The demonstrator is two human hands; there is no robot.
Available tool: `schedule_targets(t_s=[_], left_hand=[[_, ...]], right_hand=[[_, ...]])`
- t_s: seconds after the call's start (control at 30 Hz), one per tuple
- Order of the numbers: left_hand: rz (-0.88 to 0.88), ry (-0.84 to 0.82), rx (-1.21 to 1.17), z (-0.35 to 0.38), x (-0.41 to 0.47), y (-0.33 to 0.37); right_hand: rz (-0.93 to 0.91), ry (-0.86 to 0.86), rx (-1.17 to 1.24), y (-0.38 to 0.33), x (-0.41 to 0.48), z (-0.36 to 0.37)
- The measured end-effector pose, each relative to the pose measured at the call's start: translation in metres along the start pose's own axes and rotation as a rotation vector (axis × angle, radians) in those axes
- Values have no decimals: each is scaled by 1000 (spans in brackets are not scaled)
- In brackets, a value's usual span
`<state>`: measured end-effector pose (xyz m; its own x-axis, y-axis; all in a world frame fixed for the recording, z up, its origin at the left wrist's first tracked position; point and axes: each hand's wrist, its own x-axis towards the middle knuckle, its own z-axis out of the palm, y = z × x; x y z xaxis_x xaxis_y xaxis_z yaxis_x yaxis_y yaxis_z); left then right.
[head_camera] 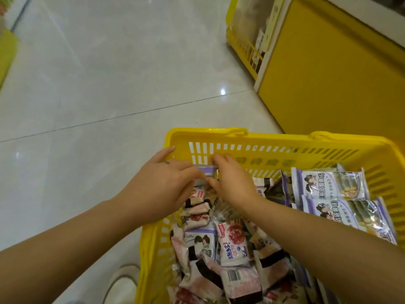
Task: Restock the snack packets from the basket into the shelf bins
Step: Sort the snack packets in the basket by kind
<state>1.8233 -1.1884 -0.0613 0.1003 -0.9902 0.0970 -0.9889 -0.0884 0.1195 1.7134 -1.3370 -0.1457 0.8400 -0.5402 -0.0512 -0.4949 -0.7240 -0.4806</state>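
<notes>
Your yellow basket [219, 133] sits on the pale tiled floor [98, 73], with a yellow shelf unit [328, 69] near its far right corner. Loose snack packets [232, 242] fill it; two larger purple-edged packs [333, 185] lie along the right wall, long axes running left to right. At the far left corner, your left hand [162, 185] and right hand [232, 183] both pinch one small purple packet [207, 170], held level, long axis left to right.
</notes>
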Motion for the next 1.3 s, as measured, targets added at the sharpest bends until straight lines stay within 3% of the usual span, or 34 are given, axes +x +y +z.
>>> schedule_targets(t_s=[0.13,0.27,0.47,0.6,0.67,0.73,0.8,0.9,1.1,1.2,1.3], left_hand=[[7,0,11,-2,3,5],[8,8,19,-2,11,13],[86,160,-76,3,26,29],[144,80,-119,14,46,46],[154,-55,-164,25,55,60],[159,-241,-228,43,63,75],[168,-430,-264,62,70,89],[208,-632,-291,84,80,109],[284,-886,-167,109,87,132],[329,-929,-53,113,86,143],[334,-994,26,112,89,150]], right_hand=[[-86,33,-47,-1,-5,-8],[-106,31,168,1,-12,-31],[-119,276,490,34,-27,-123],[-151,382,420,68,-38,-189],[-225,303,176,83,-40,-210],[-305,109,-81,100,-40,-217],[-278,-99,-297,117,-42,-210],[-244,-214,-638,133,-48,-184],[-361,-183,-660,138,-67,-147],[-356,-373,-655,150,-81,-136],[-321,-436,-705,159,-82,-134]])
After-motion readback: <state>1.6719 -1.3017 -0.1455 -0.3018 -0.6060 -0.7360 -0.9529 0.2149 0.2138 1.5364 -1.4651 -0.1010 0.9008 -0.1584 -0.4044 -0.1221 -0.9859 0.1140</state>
